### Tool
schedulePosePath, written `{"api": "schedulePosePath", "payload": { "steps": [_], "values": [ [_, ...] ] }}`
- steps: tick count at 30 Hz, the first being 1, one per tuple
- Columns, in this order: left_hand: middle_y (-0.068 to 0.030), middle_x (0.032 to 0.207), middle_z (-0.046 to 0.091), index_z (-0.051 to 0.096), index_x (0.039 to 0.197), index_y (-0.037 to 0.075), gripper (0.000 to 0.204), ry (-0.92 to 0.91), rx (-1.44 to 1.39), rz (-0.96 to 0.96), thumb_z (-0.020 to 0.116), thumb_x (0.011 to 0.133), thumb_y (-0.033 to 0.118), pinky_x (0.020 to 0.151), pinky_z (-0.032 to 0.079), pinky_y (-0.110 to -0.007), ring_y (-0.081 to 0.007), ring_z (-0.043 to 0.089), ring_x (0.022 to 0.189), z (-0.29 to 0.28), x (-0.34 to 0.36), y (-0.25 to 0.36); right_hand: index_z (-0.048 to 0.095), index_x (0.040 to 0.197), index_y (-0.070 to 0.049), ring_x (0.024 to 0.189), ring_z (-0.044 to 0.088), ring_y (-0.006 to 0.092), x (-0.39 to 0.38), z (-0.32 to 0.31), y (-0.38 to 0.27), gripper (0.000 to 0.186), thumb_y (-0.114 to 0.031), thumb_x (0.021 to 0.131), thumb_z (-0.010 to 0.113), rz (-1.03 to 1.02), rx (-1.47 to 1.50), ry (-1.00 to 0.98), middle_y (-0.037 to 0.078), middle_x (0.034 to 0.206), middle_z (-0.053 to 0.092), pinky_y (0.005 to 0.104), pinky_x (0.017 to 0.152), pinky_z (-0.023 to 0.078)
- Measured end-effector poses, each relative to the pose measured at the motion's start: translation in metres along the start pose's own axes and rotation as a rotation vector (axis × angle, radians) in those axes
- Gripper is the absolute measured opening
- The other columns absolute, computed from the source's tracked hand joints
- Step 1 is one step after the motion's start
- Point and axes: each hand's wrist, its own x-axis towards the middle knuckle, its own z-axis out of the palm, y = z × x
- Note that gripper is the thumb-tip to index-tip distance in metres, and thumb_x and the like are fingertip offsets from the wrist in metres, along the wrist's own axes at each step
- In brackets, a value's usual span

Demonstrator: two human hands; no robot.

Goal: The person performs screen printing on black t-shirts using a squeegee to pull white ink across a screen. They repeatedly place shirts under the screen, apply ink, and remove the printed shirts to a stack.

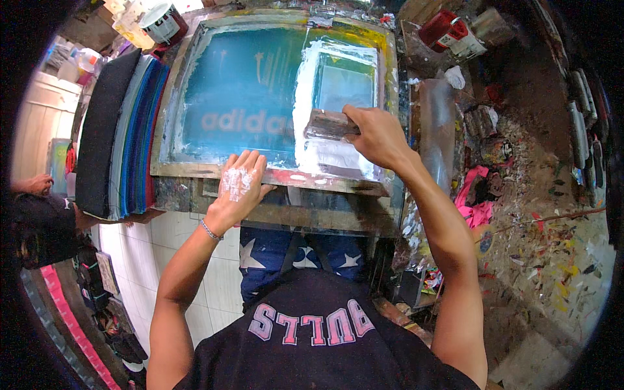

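Observation:
A screen-printing frame (pixel 170 130) with a blue-green mesh (pixel 237 78) lies flat in front of me. Pale lettering shows faintly through the mesh. My right hand (pixel 380 134) is closed round the dark, worn handle of a squeegee (pixel 330 123), which rests on the right part of the screen. White ink (pixel 328 155) is spread below the squeegee and in a band along its left side. On the frame's near wooden edge lies my left hand (pixel 240 186), fingers stretched out flat towards the mesh. White ink smears cover its back, and a bracelet circles the wrist.
A stack of dark and blue fabric pieces (pixel 114 136) stands left of the frame. Paint buckets sit behind: a white one (pixel 162 25) at left, a red one (pixel 445 31) at right. Another person's hand (pixel 40 184) shows at far left. Paint-spattered floor (pixel 552 260) lies right.

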Motion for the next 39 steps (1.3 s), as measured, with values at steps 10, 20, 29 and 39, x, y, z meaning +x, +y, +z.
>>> {"api": "schedulePosePath", "payload": {
  "steps": [10,20,29,39],
  "values": [
    [-0.0156,0.1,0.056,0.056,0.102,0.0,0.046,-0.025,-0.001,-0.007,0.084,0.069,0.016,0.085,0.044,-0.047,-0.036,0.056,0.098,0.001,0.0,-0.002,0.058,0.098,-0.005,0.087,0.064,0.0429,-0.033,0.007,-0.011,0.02,-0.01,0.08,0.066,-0.026,-0.001,-0.019,0.019,0.087,0.066,0.055,0.071,0.048],
    [-0.0148,0.094,0.054,0.055,0.096,0.002,0.046,0.009,-0.035,0.01,0.085,0.066,0.017,0.08,0.041,-0.045,-0.0346,0.054,0.091,-0.001,0.0,0.0,0.061,0.093,-0.008,0.083,0.058,0.0281,-0.054,0.071,-0.01,0.011,-0.005,0.083,0.06,-0.147,-0.232,0.449,0.007,0.089,0.06,0.0401,0.073,0.049],
    [-0.0127,0.097,0.055,0.057,0.1,0.001,0.047,-0.03,-0.006,-0.007,0.086,0.067,0.018,0.081,0.042,-0.042,-0.0309,0.055,0.094,-0.004,0.002,-0.001,0.062,0.103,-0.009,0.09,0.066,0.0364,0.1,0.024,0.063,0.017,-0.011,0.087,0.06,-0.129,-0.318,0.511,0.015,0.094,0.069,0.0483,0.077,0.052],
    [-0.0124,0.097,0.055,0.057,0.099,0.002,0.047,-0.032,-0.046,-0.026,0.086,0.067,0.018,0.082,0.041,-0.042,-0.0305,0.055,0.095,-0.002,0.001,-0.002,0.062,0.104,-0.011,0.081,0.068,0.0445,0.025,-0.011,0.024,0.025,-0.008,0.08,0.065,0.005,-0.112,0.107,0.023,0.081,0.068,0.0573,0.068,0.052]
  ]
}}
